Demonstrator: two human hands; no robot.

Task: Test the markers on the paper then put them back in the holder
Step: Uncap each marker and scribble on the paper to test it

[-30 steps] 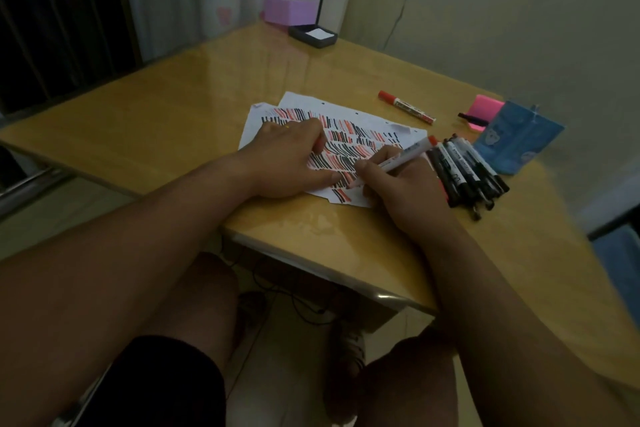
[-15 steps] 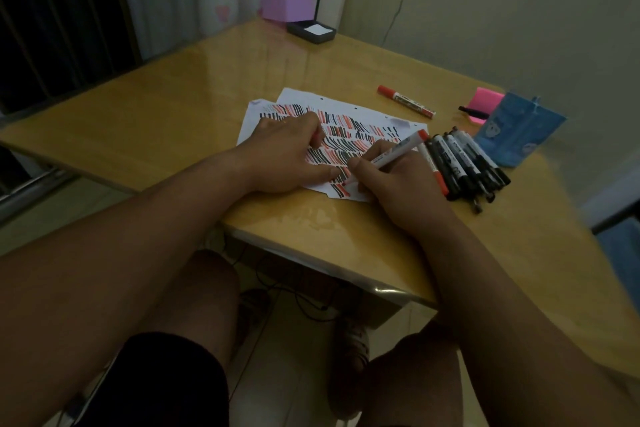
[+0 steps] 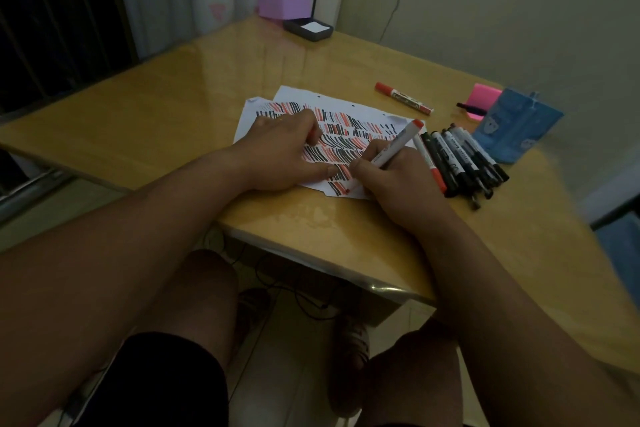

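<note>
A white paper (image 3: 349, 107) covered with rows of red and black strokes lies on the wooden table (image 3: 145, 114). My left hand (image 3: 287, 152) presses flat on the paper and seems to pinch a small red cap under the fingers. My right hand (image 3: 398, 180) grips a white marker with a red end (image 3: 398, 142), its tip down on the paper's near edge. A pile of several black and red markers (image 3: 460, 159) lies just right of that hand. The blue holder (image 3: 516, 125) lies on its side behind the pile.
One red-capped marker (image 3: 403, 98) lies apart beyond the paper. A pink sticky pad (image 3: 483, 99) with a black cap on it sits left of the holder. A purple box (image 3: 282, 3) and a dark tray (image 3: 308, 29) stand at the far corner. The table's front edge runs just below my hands.
My right hand has drawn the marker down and slightly left along the paper's near edge. My left hand stays pressed on the paper.
</note>
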